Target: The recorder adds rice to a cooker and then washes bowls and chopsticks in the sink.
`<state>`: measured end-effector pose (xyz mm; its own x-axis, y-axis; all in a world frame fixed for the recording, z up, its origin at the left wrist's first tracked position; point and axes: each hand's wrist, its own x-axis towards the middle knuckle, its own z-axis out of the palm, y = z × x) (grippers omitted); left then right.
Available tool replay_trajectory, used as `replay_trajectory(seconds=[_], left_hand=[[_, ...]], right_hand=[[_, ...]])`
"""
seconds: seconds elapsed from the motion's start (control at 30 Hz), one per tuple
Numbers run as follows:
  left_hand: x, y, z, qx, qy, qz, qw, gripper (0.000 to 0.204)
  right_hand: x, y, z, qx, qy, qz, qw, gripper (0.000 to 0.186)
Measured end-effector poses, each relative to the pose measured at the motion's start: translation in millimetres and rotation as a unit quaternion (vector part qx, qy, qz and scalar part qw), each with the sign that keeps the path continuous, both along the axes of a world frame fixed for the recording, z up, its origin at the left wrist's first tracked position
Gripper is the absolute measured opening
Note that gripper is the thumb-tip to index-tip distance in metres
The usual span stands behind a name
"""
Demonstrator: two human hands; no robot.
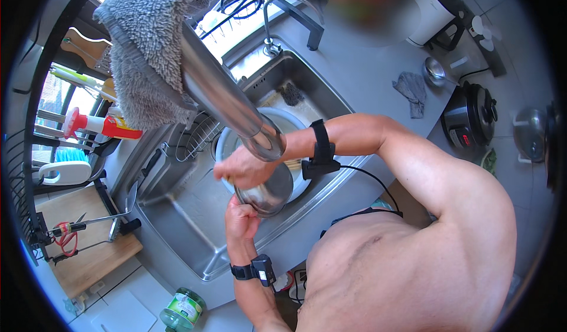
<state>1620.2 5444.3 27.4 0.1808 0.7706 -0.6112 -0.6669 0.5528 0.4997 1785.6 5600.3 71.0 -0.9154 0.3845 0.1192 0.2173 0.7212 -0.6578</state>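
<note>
At the centre, the metal container (270,197) has a shiny silver colour, and the basin (290,121) is of a pale bluish white. The sink (189,214) is duller silver. In the upper left, the towel (144,48) is plain grey. At the left, the brush (68,169) is white with bright blue bristles. In the lower left, the board (103,214) is light brown. In the upper right, the kettle (426,16) is white with a black handle.

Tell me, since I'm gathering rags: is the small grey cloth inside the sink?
No, the small grey cloth lies on the counter, to the right of the sink.
</note>
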Motion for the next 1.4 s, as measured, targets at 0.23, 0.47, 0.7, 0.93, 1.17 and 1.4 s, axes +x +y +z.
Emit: replay_trajectory(seconds=[0.23, 0.47, 0.7, 0.93, 1.17, 1.4], left_hand=[[-10, 1, 13, 0.065, 0.005, 0.031, 0.997, 0.069], [3, 23, 11, 0.078, 0.058, 0.257, 0.961, 0.084], [-8, 38, -25, 0.002, 0.14, 0.238, 0.961, 0.072], [7, 48, 2, 0.094, 0.101, 0.172, 0.975, 0.067], [15, 30, -1, 0.085, 0.075, 0.132, 0.985, 0.073], [32, 21, -12, 0.094, 0.085, 0.003, 0.992, 0.078]], right_hand=[[5, 34, -91, -0.428, 0.21, -0.064, 0.877, 0.025], [-9, -16, -151, -0.654, 0.314, -0.237, 0.646, 0.045], [-31, -89, -88, -0.243, 0.161, -0.383, 0.876, 0.055], [-13, -53, -97, 0.069, 0.252, -0.247, 0.933, 0.055], [-23, -28, -79, -0.081, 0.271, -0.313, 0.907, 0.039], [-24, 3, -55, -0.192, 0.057, -0.287, 0.937, 0.025]])
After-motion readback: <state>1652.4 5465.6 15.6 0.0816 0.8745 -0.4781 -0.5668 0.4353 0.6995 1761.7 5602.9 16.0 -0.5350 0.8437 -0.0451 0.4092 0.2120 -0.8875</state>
